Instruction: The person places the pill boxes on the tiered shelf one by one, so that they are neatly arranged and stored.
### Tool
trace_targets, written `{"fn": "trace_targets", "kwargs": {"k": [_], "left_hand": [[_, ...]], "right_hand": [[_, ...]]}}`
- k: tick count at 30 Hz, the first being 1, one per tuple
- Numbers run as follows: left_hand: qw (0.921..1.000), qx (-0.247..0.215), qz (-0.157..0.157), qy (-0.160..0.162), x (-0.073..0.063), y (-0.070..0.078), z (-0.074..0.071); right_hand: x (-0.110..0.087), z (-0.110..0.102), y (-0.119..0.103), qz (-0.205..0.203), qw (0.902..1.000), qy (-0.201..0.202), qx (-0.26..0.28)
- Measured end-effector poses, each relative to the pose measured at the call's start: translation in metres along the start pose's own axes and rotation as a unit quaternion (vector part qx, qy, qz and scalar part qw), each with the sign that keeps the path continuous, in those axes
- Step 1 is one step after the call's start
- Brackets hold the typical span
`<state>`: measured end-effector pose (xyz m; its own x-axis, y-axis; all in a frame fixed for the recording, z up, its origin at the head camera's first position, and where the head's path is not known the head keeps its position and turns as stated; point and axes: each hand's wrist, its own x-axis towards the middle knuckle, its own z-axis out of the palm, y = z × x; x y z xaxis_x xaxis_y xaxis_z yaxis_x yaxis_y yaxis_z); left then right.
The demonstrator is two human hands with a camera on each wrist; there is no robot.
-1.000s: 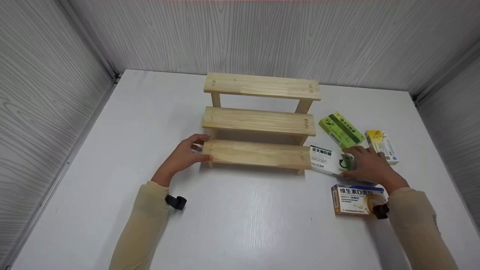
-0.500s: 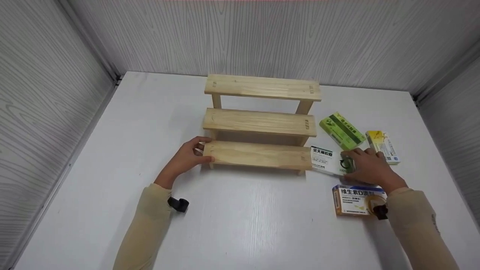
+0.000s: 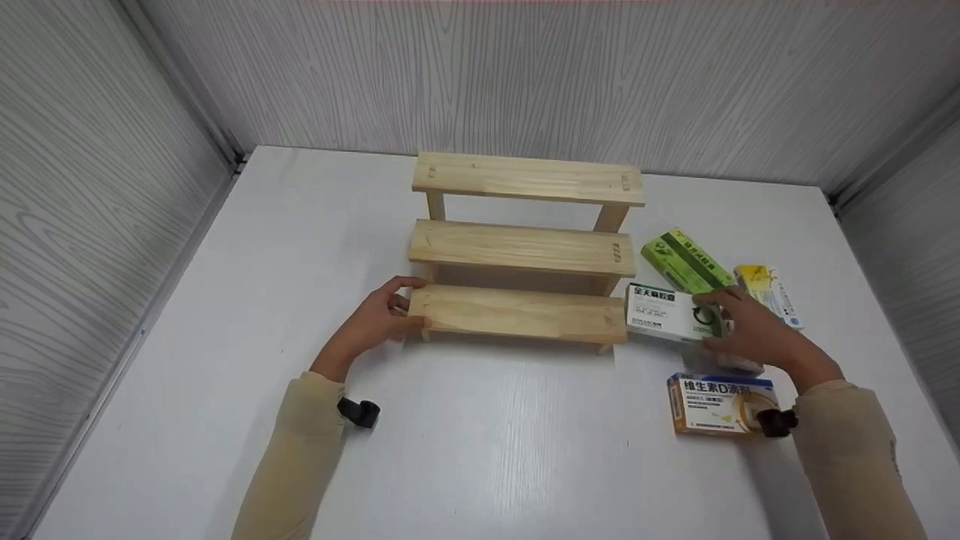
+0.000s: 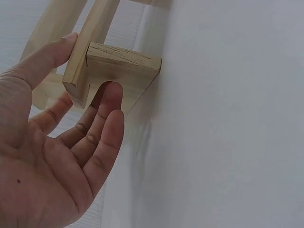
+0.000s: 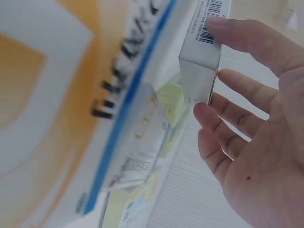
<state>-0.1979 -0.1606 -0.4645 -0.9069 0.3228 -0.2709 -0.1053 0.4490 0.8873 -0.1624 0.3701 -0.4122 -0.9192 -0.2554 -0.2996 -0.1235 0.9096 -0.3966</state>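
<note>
A three-step wooden shelf stand (image 3: 517,307) stands on the white table. At the left end of its lowest step, my left hand (image 3: 375,322) grips the board, thumb at the front edge and index finger at the back; the left wrist view shows the other fingers curled beside the leg (image 4: 123,66). My right hand (image 3: 757,334) pinches the right end of a white and green medicine box (image 3: 664,311), thumb on the barcode side in the right wrist view. The box is raised just right of the lowest step. Beneath the hand another box (image 3: 741,365) shows, mostly hidden.
A green medicine box (image 3: 686,259) and a yellow-white one (image 3: 769,289) lie behind the right hand. An orange, blue and white box (image 3: 720,405) stands in front of it, under the right wrist. Grey wood-grain panels (image 3: 525,75) wall the table on three sides.
The right hand has lifted the white and green box off the spot where it lay, uncovering part of the box below. The left hand keeps its grip on the stand.
</note>
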Motion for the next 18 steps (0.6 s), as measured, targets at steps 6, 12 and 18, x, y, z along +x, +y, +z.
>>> {"fn": "trace_targets", "kwargs": {"k": [6, 12, 18], "left_hand": [[1.0, -0.006, -0.002, -0.004, 0.0, -0.003, 0.001], [0.9998, -0.011, -0.001, -0.014, -0.001, -0.009, 0.002], [0.9997, -0.019, 0.003, -0.015, -0.001, -0.013, 0.003]], "right_hand": [[-0.009, -0.015, 0.0, -0.004, 0.9991, 0.031, 0.029], [-0.017, -0.03, 0.0, -0.035, 0.994, 0.089, 0.053], [-0.022, -0.047, -0.006, -0.059, 0.9868, 0.133, 0.072]]}}
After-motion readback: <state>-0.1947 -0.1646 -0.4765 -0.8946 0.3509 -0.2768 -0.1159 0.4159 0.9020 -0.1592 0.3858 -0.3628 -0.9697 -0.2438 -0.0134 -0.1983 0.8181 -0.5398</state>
